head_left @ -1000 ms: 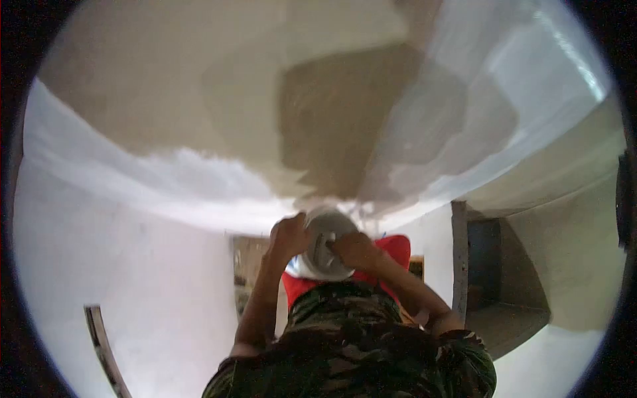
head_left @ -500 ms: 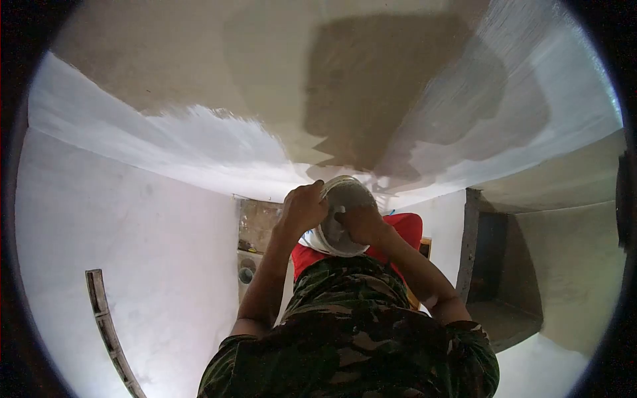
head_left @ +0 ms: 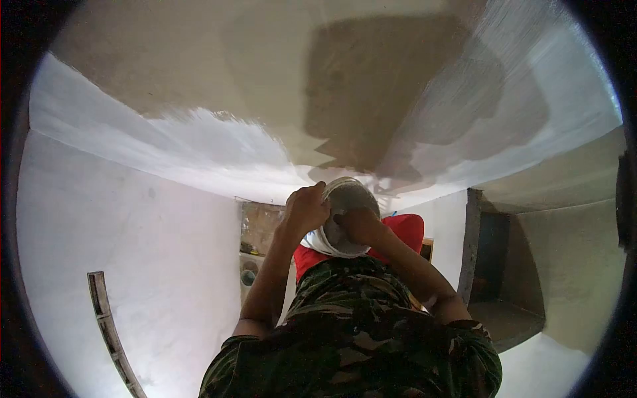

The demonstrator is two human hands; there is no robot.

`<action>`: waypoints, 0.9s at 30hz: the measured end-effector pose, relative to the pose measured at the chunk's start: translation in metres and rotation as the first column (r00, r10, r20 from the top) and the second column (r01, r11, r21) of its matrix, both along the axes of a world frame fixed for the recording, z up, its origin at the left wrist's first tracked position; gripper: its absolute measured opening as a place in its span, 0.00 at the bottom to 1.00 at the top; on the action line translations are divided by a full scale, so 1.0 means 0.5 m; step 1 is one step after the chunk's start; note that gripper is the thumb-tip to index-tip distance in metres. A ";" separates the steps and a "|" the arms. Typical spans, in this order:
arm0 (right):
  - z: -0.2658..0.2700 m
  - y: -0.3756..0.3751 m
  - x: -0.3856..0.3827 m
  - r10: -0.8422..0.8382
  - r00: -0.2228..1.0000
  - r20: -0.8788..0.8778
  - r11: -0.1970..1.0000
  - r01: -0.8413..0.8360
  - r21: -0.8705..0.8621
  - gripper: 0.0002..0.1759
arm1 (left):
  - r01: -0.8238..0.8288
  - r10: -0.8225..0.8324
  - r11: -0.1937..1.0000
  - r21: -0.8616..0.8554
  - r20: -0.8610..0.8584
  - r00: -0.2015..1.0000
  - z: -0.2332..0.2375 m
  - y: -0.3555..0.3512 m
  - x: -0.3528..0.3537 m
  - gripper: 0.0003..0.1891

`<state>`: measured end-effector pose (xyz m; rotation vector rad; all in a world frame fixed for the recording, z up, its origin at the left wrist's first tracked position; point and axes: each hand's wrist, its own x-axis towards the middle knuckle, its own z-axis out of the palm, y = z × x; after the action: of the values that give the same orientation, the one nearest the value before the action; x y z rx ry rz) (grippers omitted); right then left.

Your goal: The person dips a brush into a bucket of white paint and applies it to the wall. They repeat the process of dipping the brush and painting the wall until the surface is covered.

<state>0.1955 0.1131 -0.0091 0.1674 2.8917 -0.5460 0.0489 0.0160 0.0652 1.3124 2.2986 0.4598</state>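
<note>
the white bucket [head_left: 317,243] sat mid-view, against the person's front, with red fabric [head_left: 406,229] at its three o'clock. the left hand [head_left: 306,211], nearly closed, gripped its rim at nine o'clock. the right hand [head_left: 361,227] reached inside from four o'clock, its fingers partly curled; whether it held anything could not be told. good handling called for a firm rim grip and a loose right wrist.

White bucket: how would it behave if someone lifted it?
The bucket is likely stiff: its rim looks round where the left hand grips it. The pale grey contents may add weight, though their depth is unclear. Being tilted, it could tip if released.
</note>
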 end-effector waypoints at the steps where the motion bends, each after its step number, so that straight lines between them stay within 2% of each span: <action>1: -0.009 0.000 0.000 0.000 1.000 0.001 1.000 0.000 0.000 0.15 | 0.001 -0.001 1.000 -0.009 -0.012 1.000 -0.002 0.001 -0.001 0.14; 7: -0.001 0.008 0.016 -0.009 0.999 -0.040 1.000 0.010 0.024 0.13 | -0.025 0.025 1.000 -0.010 -0.014 1.000 0.004 0.003 0.001 0.14; 9: 0.022 0.022 0.031 -0.046 0.999 -0.029 0.995 0.043 -0.086 0.17 | -0.041 0.041 0.999 -0.010 -0.002 0.999 0.003 0.000 0.002 0.14; 10: 0.056 0.027 0.045 -0.046 0.999 -0.029 0.995 0.043 -0.087 0.17 | -0.050 0.050 0.999 0.021 -0.007 0.999 -0.001 -0.002 0.000 0.14; 12: 0.131 0.037 0.074 -0.244 0.959 0.143 0.893 0.280 -0.353 0.21 | -0.058 0.058 0.997 0.052 -0.016 0.998 -0.013 -0.009 -0.010 0.14; 13: 0.134 0.052 0.090 -0.245 0.960 0.135 0.893 0.278 -0.354 0.21 | -0.064 0.065 0.996 0.067 -0.022 0.998 -0.020 -0.012 -0.021 0.14; 14: 0.133 0.072 0.123 -0.286 0.936 0.205 0.740 0.352 -0.573 0.20 | -0.068 0.070 0.994 0.083 -0.023 0.997 -0.028 -0.014 -0.026 0.14; 15: 0.131 0.087 0.154 -0.306 0.909 0.283 0.528 0.410 -0.744 0.19 | -0.063 0.065 0.994 0.087 -0.024 0.998 -0.033 -0.014 -0.031 0.14; 16: 0.121 0.097 0.179 -0.313 0.906 0.283 0.529 0.414 -0.741 0.19 | -0.065 0.066 0.995 0.070 -0.009 0.998 -0.037 -0.014 -0.035 0.15; 18: 0.085 0.109 0.219 -0.287 0.843 0.455 0.196 0.516 -0.834 0.18 | -0.059 0.058 0.996 0.061 0.006 0.998 -0.037 -0.010 -0.039 0.16; 19: 0.074 0.104 0.234 -0.297 0.841 0.452 0.199 0.517 -0.832 0.18 | -0.063 0.063 0.997 0.041 0.001 0.998 -0.033 -0.007 -0.039 0.16; 21: 0.056 0.086 0.266 -0.357 0.799 0.484 -0.257 0.414 -0.873 0.22 | -0.059 0.059 0.998 0.033 -0.005 0.998 -0.031 -0.003 -0.042 0.16; 22: 0.049 0.064 0.268 -0.440 0.740 0.509 -0.376 0.363 -0.853 0.20 | -0.065 0.064 0.997 0.029 0.015 0.998 -0.036 0.000 -0.044 0.16; 23: 0.032 0.049 0.277 -0.455 0.735 0.502 -0.368 0.359 -0.858 0.20 | -0.070 0.069 0.997 0.025 0.034 0.997 -0.040 0.003 -0.045 0.16; 25: 0.010 0.031 0.284 -0.497 0.691 0.525 -0.597 0.167 -0.785 0.19 | -0.056 0.056 0.998 0.018 0.007 0.998 -0.042 0.005 -0.043 0.16; 26: 0.018 0.026 0.277 -0.521 0.686 0.508 -0.580 0.152 -0.800 0.19 | -0.051 0.051 0.999 0.000 -0.019 0.998 -0.042 0.008 -0.045 0.16; 27: 0.051 0.022 0.260 -0.550 0.726 0.414 -0.595 0.007 -0.804 0.19 | -0.055 0.055 0.998 -0.008 -0.032 0.998 -0.041 0.010 -0.046 0.16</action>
<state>0.3255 0.1238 0.0163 0.8180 0.8722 -3.1929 0.0257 0.0209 0.0447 1.2638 2.3651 0.4492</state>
